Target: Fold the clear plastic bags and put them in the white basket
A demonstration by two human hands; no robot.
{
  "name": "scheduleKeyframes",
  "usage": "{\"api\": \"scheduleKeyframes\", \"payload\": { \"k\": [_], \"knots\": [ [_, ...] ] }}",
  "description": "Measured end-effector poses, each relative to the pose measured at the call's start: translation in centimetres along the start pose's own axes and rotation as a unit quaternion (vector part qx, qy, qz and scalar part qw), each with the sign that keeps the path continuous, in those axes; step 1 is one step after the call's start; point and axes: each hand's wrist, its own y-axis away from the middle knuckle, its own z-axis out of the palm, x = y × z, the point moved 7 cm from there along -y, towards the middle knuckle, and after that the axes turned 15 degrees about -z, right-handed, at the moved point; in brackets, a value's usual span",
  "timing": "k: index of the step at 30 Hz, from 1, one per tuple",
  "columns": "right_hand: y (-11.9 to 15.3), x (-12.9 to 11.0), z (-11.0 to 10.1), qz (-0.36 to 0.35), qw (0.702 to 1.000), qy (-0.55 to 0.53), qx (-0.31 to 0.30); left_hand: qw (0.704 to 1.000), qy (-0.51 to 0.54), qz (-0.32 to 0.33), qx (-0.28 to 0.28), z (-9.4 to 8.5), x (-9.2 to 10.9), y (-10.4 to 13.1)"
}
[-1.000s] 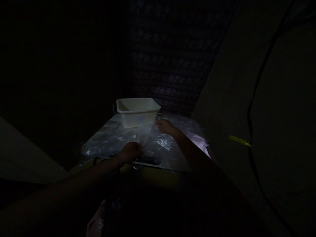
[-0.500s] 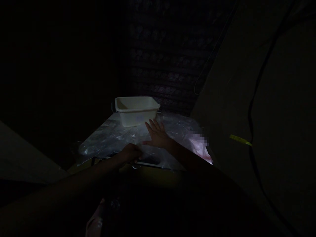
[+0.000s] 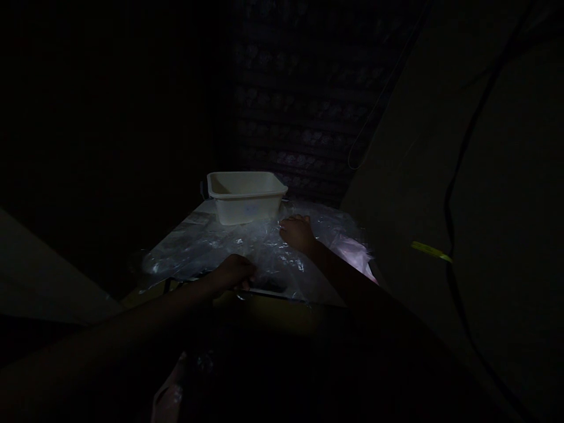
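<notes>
Clear crinkled plastic sheeting (image 3: 211,244) covers most of a small table in dim light. My left hand (image 3: 235,272) is closed at the table's front edge, with a bit of the plastic sheeting between its fingers. Farther back and to the right, my right hand (image 3: 298,233) rests on the sheeting with its fingers curled in; what they grip, if anything, is too dark to make out. A cream plastic tub (image 3: 249,210) stands upright at the back of the table, left of my right hand and not touching it.
A pinkish-white bundle (image 3: 355,252) lies at the table's right edge. A dark cable (image 3: 448,205) with a yellow tag (image 3: 429,251) hangs along the right wall. Something pinkish (image 3: 170,393) shows low at the front. Dark patterned slats rise behind the table.
My right hand has moved right, from spread flat on the sheeting to curled fingers, and the plastic around it has wrinkled. My left hand has barely moved.
</notes>
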Motion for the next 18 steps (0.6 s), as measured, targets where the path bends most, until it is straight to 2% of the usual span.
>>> {"api": "scheduleKeyframes", "payload": {
  "k": [5, 9, 13, 18],
  "knots": [
    [-0.9, 0.8, 1.0, 0.062, 0.996, -0.065, -0.019, 0.998, 0.051, -0.002, -0.028, 0.5, 0.3, 0.4],
    [-1.6, 1.3, 1.9, 0.095, 0.982, -0.163, 0.002, 0.999, 0.036, -0.010, -0.008, 0.6, 0.2, 0.1],
    [-2.1, 1.5, 2.2, 0.091, 0.968, -0.232, 0.026, 0.999, 0.042, -0.009, 0.014, 0.4, 0.0, -0.2],
    [-2.1, 1.9, 1.4, 0.054, 0.955, -0.280, 0.078, 0.999, 0.045, -0.007, 0.027, 0.1, -0.1, -0.2]
  ]
}}
